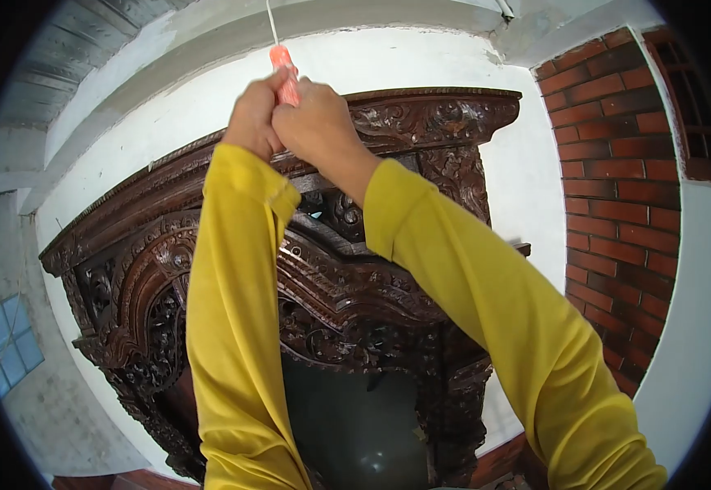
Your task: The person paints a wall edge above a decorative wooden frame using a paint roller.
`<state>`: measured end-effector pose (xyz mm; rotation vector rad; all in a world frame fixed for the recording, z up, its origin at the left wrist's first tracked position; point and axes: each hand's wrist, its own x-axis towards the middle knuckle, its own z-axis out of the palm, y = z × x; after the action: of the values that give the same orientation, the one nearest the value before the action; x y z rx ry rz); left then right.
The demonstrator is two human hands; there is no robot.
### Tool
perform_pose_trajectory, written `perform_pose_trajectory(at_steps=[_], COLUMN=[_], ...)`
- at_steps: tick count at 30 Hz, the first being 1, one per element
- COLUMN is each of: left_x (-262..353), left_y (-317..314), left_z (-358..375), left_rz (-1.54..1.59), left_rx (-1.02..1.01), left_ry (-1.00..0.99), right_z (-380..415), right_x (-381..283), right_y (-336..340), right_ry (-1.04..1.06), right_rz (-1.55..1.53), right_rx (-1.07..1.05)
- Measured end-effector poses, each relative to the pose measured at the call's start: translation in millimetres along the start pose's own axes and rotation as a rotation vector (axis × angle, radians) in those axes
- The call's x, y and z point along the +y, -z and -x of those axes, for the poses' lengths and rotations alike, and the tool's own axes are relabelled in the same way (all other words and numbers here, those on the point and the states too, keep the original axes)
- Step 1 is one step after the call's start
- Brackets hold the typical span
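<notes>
An orange-red handle (281,59) with a thin white rod (272,23) is raised high in front of me. The rod runs up out of the top of the view, so its far end is hidden. My left hand (252,116) is closed round the handle, its thumb along the side. Pressed close against it, my right hand (320,125) is also wrapped round the handle, near its lower part. Both arms reach upward in long yellow sleeves. Behind them stands a large dark carved wooden cabinet or frame (355,282), apart from the hands.
The carved top ledge (453,98) juts out below and behind my hands. White wall (421,61) rises behind it to a grey beam. Red brick facing (617,180) covers the wall at right. A small paned window (10,343) is at far left.
</notes>
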<state>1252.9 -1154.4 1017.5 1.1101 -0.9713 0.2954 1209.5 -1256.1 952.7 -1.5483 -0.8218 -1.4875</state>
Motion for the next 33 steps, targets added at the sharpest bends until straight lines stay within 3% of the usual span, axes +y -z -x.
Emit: perform_pose_trajectory(at_steps=[5,6,9,11,13,17,26,33], left_x=[26,28,31,30,16,5,47,1], left_y=[8,8,6,12,6,17,-1,12], left_z=[-32,-37,-38,-35,-20,17,-27,12], left_rz=[-0.089,-0.109,-0.154,-0.177,-0.24,-0.263,-0.339,-0.37], left_rx=[0.12,0.13,0.124,0.084,0.167,0.109,0.127,0.181], left_ry=[-0.079,-0.074,-0.052,-0.006,-0.125,-0.012,0.036,-0.007], right_z=[-11,-11,-1,7,21,57,57,78], right_x=[-7,-5,-10,-6,-7,-4,0,11], right_y=[-4,-6,6,9,21,46,68,95], right_ry=[0.057,0.079,-0.009,0.029,0.105,0.163,0.163,0.145], right_rz=[0.048,0.181,0.126,0.061,0.043,0.027,0.091,0.02], right_rx=[-0.1,-0.125,-0.297,-0.307,-0.29,-0.417,-0.451,-0.489])
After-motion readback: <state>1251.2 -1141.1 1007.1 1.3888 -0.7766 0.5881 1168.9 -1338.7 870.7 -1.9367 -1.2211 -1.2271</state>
